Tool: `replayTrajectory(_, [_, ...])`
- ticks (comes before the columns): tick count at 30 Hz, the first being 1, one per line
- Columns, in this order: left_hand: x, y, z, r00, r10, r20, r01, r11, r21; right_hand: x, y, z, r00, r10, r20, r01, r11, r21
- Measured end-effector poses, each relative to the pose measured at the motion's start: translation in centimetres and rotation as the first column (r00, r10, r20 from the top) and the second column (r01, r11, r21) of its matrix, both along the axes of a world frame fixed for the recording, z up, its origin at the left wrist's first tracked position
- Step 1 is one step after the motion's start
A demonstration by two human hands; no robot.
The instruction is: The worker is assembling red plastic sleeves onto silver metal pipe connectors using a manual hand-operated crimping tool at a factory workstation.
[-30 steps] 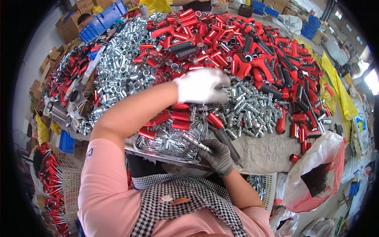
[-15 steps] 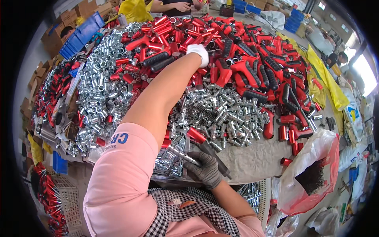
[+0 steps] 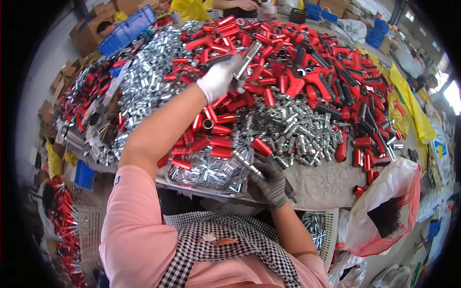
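My left hand (image 3: 218,79), in a white glove, is raised over the heap with its fingers closed around a bright silver metal tube (image 3: 248,58); motion blurs the fingertips. Loose red tubes (image 3: 221,142) lie below that forearm. Low in front of me, my right hand (image 3: 270,185), in a dark grey glove, is closed on the lower end of a slim silver metal shaft (image 3: 246,162), which tilts up to the left. Beside it a red cylinder (image 3: 260,147) lies against a dark bar (image 3: 289,190). Thin metal pins (image 3: 211,172) fill a clear tray left of my right hand.
Silver collars (image 3: 144,72) are heaped on the left, red-and-black handles (image 3: 331,81) on the right, and small silver fittings (image 3: 297,127) between. An open white-and-red sack (image 3: 355,225) stands at the right edge. Another person's hand (image 3: 248,5) shows across the table, near a blue crate (image 3: 127,31).
My left hand has drawn back leftward from the red heap and now holds a silver tube. My right hand keeps the shaft, shifted slightly up and right in view. The view has shifted.
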State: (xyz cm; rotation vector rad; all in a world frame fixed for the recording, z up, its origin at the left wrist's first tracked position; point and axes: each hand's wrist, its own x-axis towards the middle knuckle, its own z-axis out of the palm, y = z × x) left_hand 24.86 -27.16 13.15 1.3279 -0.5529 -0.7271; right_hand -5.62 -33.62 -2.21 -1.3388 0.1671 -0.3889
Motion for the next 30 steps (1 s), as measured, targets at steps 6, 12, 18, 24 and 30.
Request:
replayTrajectory(6, [-8.8,8.1,-1.3,0.988,0.028,-0.155,-0.065,0.969,-0.24,-0.2,-0.3,-1.0,0.988,-0.044,0.145,0.049,0.998,-0.031])
replayTrajectory(12, [-14.9,13.6,-4.1,0.972,0.166,-0.165,-0.202,0.951,-0.233,-3.2,1.9,1.2,0.996,-0.087,0.004,0.087,0.976,-0.198])
replayTrajectory(18, [-17.2,18.0,-5.1,0.951,0.305,0.039,-0.29,0.931,-0.223,-6.3,4.2,2.7,0.992,-0.076,-0.098,0.046,0.96,-0.276])
replayTrajectory(24, [-19.9,19.8,-5.9,0.902,0.366,-0.228,-0.423,0.851,-0.311,-6.8,6.0,3.2,0.998,-0.06,0.018,0.061,0.87,-0.489])
replayTrajectory(30, [-23.3,21.8,-8.6,0.919,0.318,-0.233,-0.332,0.943,-0.019,-6.3,6.7,3.6,0.996,0.066,0.063,-0.016,0.809,-0.588])
